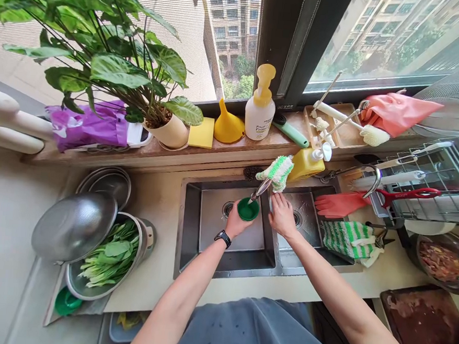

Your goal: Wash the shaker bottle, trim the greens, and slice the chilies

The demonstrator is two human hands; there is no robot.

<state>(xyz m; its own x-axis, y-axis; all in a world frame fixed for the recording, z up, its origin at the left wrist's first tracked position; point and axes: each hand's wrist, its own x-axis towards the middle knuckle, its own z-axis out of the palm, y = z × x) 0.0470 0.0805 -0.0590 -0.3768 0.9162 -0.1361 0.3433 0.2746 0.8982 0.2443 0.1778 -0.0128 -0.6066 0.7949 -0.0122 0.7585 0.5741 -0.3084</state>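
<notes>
My left hand is wrapped around a small green bowl and holds it over the left basin. The bowl's open top sits right under the spout of the faucet; whether water is running is hard to make out. My right hand lies palm down by the divider between the two basins, fingers stretched forward and holding nothing visible. Just beyond those fingertips, a green-and-white striped cloth drapes over the faucet. The double steel sink surrounds both hands.
At left, a pot of leafy greens stands under a tilted metal lid. A soap bottle, yellow funnel and potted plant line the sill. Right of the sink are pink gloves and a dish rack.
</notes>
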